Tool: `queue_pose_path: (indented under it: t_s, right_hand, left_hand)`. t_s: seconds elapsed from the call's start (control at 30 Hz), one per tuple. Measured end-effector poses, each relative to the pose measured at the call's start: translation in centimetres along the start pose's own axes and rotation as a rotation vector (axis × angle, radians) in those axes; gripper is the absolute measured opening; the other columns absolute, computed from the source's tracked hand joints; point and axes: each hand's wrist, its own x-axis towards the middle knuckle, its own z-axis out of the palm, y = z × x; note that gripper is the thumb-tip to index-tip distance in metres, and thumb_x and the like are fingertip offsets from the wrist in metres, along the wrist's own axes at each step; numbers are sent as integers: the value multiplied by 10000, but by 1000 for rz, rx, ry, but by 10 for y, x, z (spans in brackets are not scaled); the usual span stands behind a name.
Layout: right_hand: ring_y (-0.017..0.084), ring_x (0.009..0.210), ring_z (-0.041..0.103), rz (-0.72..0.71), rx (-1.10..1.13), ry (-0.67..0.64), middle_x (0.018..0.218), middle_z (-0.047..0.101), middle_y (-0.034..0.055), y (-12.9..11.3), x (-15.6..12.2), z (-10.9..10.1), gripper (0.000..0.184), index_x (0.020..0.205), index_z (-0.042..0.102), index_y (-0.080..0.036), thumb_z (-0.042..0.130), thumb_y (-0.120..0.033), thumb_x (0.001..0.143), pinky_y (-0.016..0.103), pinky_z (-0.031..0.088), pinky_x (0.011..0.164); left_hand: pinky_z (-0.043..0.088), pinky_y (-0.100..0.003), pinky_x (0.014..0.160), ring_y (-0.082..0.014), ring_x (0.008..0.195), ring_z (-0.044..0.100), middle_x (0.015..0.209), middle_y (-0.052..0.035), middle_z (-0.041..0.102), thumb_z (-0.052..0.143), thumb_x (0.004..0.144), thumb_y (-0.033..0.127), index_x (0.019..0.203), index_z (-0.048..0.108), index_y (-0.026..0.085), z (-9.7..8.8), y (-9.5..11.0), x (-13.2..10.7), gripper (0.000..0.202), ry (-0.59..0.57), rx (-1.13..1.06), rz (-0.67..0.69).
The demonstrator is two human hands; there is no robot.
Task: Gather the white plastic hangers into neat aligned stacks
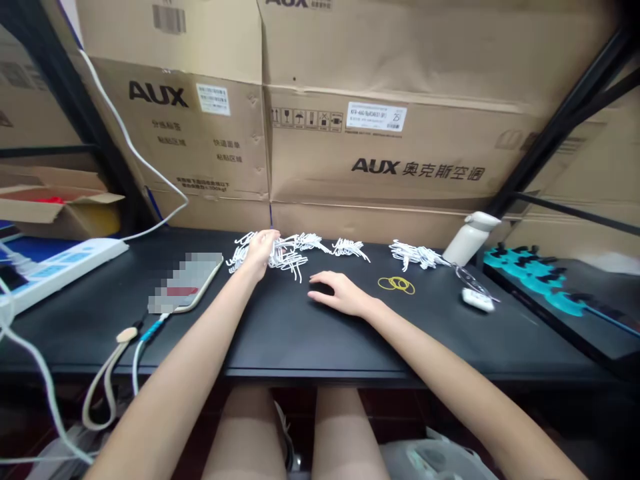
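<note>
Black desk (280, 333) stands against stacked brown cardboard boxes (380, 153). Left hand (260, 253) grasps the white plastic tie pile (295, 250), spread lengthwise along the desk's back edge; right hand (340, 293) lies released.

**Print on the stacked cartons**

The brown cardboard carton at back left (200, 143) carries "AUX" in bold black letters, with smaller Chinese lines below, too blurred to read. The wide brown cardboard carton at back right (380, 150) reads "AUX 奥克斯空调"; its white paper label (375, 119) shows "25", the finer print illegible.
</note>
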Motion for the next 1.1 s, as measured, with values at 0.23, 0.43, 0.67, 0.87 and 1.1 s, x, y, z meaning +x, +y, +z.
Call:
queue_pose_path:
  t_s: [0.23, 0.43, 0.67, 0.87, 1.1]
  right_hand:
    - [195, 898, 653, 108, 61, 184, 987, 697, 87, 6, 2, 3, 228, 1006, 659, -156, 578, -330, 883, 331, 507, 846]
    - [158, 743, 624, 215, 40, 224, 838, 667, 48, 20, 4, 4, 92, 871, 665, -156, 586, -193, 841, 290, 502, 739]
    - [189, 811, 594, 298, -243, 98, 887, 620, 67, 19, 8, 0, 139, 864, 678, -187, 544, -217, 885, 292, 458, 694]
    - [134, 666, 572, 410, -160, 99, 797, 651, 44, 39, -3, -20, 84, 783, 666, -161, 586, -137, 793, 257, 456, 656]
    - [138, 562, 567, 492, 18, 289, 651, 638, 22, 59, -11, -49, 112, 696, 638, -156, 601, -244, 754, 278, 473, 599]
  left_hand:
    - [526, -247, 493, -124, 535, 584, 691, -18, 620, 622, 763, 213, 877, 616, 150, 18, 0, -28, 130, -253, 106, -108]
    - [493, -217, 444, -117, 498, 593, 710, -33, 647, 661, 747, 216, 900, 610, 144, 27, 0, -41, 176, -389, 36, -204]
    - [494, -224, 450, -120, 488, 597, 708, -50, 659, 668, 754, 225, 862, 638, 140, 26, 0, -39, 140, -342, 29, -219]
    - [426, -205, 391, -118, 456, 574, 667, -40, 641, 640, 777, 239, 819, 631, 147, 24, 6, -40, 101, -254, 146, -198]
    - [400, -206, 380, -128, 450, 577, 680, -40, 645, 673, 734, 245, 817, 628, 153, 21, 8, -40, 132, -402, 278, -190]
